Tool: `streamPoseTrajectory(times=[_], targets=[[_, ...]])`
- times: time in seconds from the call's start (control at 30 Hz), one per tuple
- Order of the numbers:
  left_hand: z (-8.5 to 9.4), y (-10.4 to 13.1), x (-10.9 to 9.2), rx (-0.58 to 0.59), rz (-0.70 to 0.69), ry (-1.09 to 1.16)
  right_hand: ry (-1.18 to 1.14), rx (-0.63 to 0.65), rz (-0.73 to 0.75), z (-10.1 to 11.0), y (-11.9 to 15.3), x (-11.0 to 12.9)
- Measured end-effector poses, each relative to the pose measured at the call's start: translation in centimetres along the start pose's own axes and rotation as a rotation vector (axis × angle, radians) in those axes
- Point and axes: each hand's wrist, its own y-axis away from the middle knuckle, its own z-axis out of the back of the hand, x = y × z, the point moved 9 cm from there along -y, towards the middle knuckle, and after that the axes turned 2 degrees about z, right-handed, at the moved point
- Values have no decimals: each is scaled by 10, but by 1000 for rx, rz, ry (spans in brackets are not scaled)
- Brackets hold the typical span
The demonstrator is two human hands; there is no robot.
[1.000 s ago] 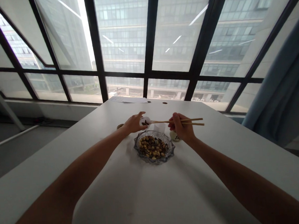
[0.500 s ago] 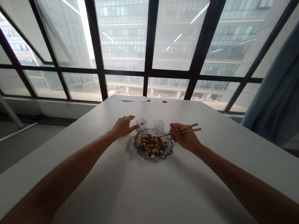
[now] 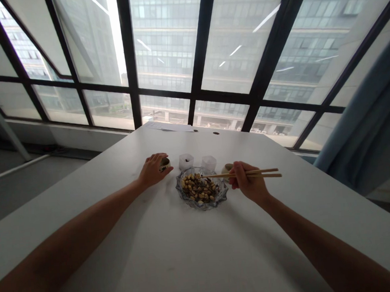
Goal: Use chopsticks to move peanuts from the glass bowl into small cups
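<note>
My left hand [image 3: 151, 170] curls its fingers and thumb round a small cup [image 3: 164, 163] with dark marks on its side, left of the bowl. In my right hand [image 3: 252, 183] is a pair of chopsticks [image 3: 262, 172], their tips pointing left over the far side of the bowl. The scalloped clear glass bowl [image 3: 221, 198] contains a heap of mixed nuts or seeds [image 3: 200, 190], pale and dark. Partly hidden behind my right fingers stands a second small cup [image 3: 226, 169].
Two whitish translucent cups stand just beyond the bowl: the left one [image 3: 186, 161] has something dark in it, beside the right one [image 3: 209, 163]. Paper sheets [image 3: 168, 127] lie at the white table's [image 3: 176, 254] far end. A blue curtain [image 3: 363, 121] hangs at the right.
My left hand has moved left from beside the left translucent cup and is now round the marked cup. My right hand has shifted right with the chopsticks, and the cup behind it now shows.
</note>
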Motion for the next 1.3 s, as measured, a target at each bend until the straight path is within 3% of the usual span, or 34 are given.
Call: streamPoseTrajectory(times=[0.17,0.23,0.3,0.4,0.5,0.63,0.73,0.83,1.13,1.3], targets=[[2,-12,-10,4,-3,-18,-322,-263,-283,42,4,-44],[-1,-24,-28,40,-28,-11,-319,-334,-280,62,7,-49],[-12,-39,-57,117,-67,3,-222,-410,-189,85,10,-43],[-38,-64,-113,259,-119,18,-53,-470,-2,110,18,-25],[-76,-81,-166,459,-168,-7,28,-466,98,121,25,-15],[-122,-87,-208,689,-223,-61,165,-374,155,126,25,-13],[-143,-86,-214,799,-216,-109,281,-248,214,126,20,-9],[-151,-87,-213,832,-209,-119,338,-167,245,127,16,-5],[-145,-90,-234,727,-396,-93,431,-40,219,115,14,0],[-142,-90,-234,719,-392,-110,455,1,167,106,10,-1]])
